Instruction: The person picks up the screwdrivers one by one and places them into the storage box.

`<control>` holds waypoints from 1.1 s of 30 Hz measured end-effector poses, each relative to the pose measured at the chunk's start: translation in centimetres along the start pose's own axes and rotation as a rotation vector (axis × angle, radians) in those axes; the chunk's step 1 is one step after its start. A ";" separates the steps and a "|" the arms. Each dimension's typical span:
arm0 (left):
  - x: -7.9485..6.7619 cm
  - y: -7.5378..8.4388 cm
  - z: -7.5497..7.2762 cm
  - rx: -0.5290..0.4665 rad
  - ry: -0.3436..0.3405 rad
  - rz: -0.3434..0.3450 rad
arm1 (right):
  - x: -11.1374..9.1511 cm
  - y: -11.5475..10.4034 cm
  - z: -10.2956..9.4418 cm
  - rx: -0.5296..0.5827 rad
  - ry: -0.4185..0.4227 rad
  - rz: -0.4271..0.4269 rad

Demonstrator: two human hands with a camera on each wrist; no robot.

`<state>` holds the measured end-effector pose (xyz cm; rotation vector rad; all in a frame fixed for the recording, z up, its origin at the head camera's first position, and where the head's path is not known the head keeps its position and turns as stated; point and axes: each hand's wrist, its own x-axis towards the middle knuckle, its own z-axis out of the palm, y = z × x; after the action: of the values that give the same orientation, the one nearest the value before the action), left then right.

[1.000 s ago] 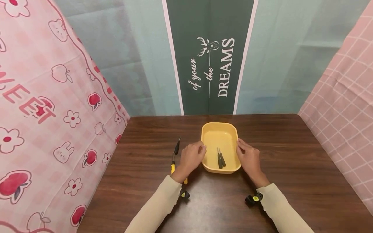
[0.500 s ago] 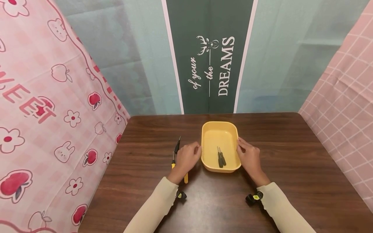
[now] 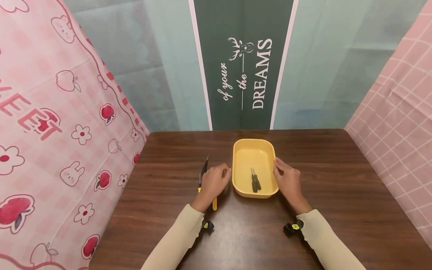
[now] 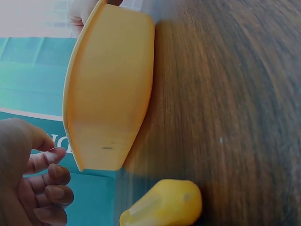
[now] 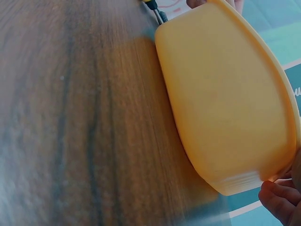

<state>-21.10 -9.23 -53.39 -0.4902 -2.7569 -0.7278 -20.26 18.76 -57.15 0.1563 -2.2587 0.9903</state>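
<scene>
A yellow plastic tray (image 3: 254, 159) stands on the brown table, with two small black-handled screwdrivers (image 3: 255, 182) lying inside it. My right hand (image 3: 289, 180) pinches the tray's right rim between thumb and fingers. Just off the left rim is my left hand (image 3: 213, 183), holding nothing, its fingers loosely bent. The left wrist view shows a gap between those fingers (image 4: 55, 174) and the tray wall. Partly covered by the left hand are a black screwdriver (image 3: 204, 167) and a yellow-and-black screwdriver (image 3: 199, 187). A yellow handle (image 3: 214, 203) shows beside the left wrist.
The wood-grain table (image 3: 337, 210) extends around the tray. A green printed cloth (image 3: 243, 22) hangs behind its far edge. Pink patterned cloths hang at the left (image 3: 81, 168) and right (image 3: 398, 112).
My left hand has let go of the tray's left rim and shifted slightly left, now overlapping more of the screwdrivers. The right hand keeps its grip, and the tray stays in place.
</scene>
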 end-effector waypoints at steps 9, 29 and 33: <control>-0.3 -0.1 0.0 -0.008 -0.017 -0.008 | 0.0 0.1 0.1 -0.009 0.003 -0.004; -1.1 -0.9 -0.5 0.028 -0.012 -0.046 | 0.6 0.0 -0.1 0.000 -0.017 0.003; -1.2 -1.0 -0.7 0.036 -0.021 -0.060 | 0.6 0.0 -0.2 0.005 -0.019 0.002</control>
<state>-20.27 -10.70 -53.61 -0.4110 -2.8096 -0.6893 -20.63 18.94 -56.68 0.1658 -2.2745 0.9994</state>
